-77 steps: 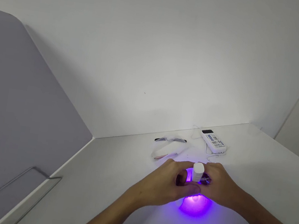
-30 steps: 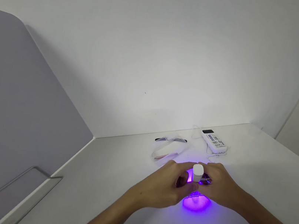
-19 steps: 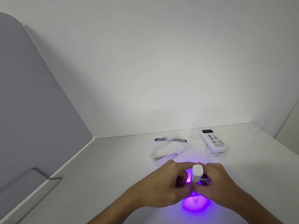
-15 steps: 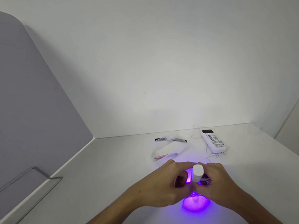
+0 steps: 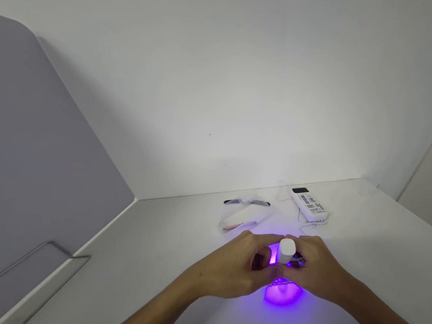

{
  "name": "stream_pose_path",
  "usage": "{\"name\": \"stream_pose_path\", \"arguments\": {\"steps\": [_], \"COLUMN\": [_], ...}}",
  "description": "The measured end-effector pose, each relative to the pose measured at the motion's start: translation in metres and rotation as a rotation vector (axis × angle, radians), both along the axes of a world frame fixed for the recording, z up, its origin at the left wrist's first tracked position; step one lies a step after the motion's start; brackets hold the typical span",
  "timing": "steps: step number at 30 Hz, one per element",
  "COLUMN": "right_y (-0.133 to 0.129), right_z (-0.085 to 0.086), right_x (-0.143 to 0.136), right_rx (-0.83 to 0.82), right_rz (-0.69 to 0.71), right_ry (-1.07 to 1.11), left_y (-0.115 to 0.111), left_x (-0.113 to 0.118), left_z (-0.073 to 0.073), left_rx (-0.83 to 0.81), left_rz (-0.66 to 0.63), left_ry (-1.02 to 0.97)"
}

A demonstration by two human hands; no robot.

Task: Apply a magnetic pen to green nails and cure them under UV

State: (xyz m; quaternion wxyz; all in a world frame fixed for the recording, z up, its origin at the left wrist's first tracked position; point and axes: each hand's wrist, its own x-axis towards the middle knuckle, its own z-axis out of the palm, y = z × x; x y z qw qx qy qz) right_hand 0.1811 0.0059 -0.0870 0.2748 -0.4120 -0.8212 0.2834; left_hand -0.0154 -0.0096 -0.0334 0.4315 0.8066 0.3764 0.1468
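Note:
A small white lamp (image 5: 287, 250) with a rounded square top stands upright between my hands. Purple light shines from under it and makes a bright patch on the white table (image 5: 368, 228). From the left, my left hand (image 5: 243, 266) closes on the lamp, thumb at the near side and fingers curled at the far side. My right hand (image 5: 316, 268) grips it from the right, its fingertips meeting those of the left. The lower part of the lamp and whatever lies beneath are mostly hidden by my fingers and the glare.
Behind my hands lies a clear plastic bag (image 5: 240, 221) with a thin reddish stick visible in it, beside a dark-ended strip (image 5: 246, 202). To the right is a white labelled device (image 5: 309, 204) with a thin white cable. A bent metal rod (image 5: 50, 243) crosses the table's left edge.
Hardly anything differs. The lamp's top has shifted very slightly to the right and down, while both hands keep their hold.

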Motion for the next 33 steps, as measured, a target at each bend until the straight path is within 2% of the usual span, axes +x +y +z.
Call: {"name": "stream_pose_path", "arguments": {"steps": [16,24,33], "right_y": [0.0009,-0.0015,0.0005], "right_z": [-0.0012,0.0033,-0.0011], "right_x": [-0.0005,-0.0012,-0.0017], "right_rx": [0.023,-0.016,-0.009], "right_rz": [0.001,0.006,-0.001], "right_ry": [-0.012,0.011,0.046], "left_y": [0.0006,0.0003,0.0005], "left_x": [0.0007,0.0027,0.0045], "left_z": [0.0002,0.0013,-0.0025], "left_rx": [0.01,-0.001,0.012], "left_rz": [-0.016,0.01,0.072], "left_ry": [-0.015,-0.004,0.01]}}
